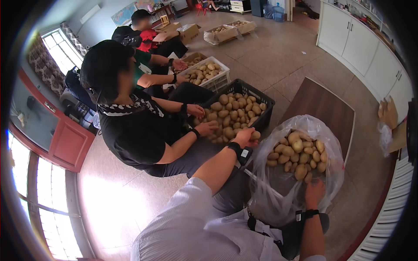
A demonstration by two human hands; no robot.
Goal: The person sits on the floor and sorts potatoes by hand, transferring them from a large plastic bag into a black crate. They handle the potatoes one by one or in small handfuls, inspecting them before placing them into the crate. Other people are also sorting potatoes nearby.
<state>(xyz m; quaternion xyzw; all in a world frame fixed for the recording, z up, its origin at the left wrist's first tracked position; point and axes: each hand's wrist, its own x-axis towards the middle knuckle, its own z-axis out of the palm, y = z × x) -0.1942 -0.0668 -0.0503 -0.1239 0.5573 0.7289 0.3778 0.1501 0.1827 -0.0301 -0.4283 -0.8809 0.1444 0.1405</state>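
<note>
My left hand (245,137), with a black wristband and a small device at the wrist, is at the near right corner of a black plastic crate (269,112) full of potatoes (233,114). A potato (255,135) shows at its fingertips, in its grip. My right hand (315,192) is inside a clear plastic bag (266,192), just below the loose potatoes (300,171) heaped there. Its fingers look curled; whether they hold anything is hidden. The bag's mouth is spread wide.
A co-worker (140,130) sits close at the left, both hands over the black crate. Beyond, other people sit by a white crate (217,83) and cardboard boxes (189,34) of potatoes. A brown board (313,101) lies behind the bag; white cabinets (359,45) line the right.
</note>
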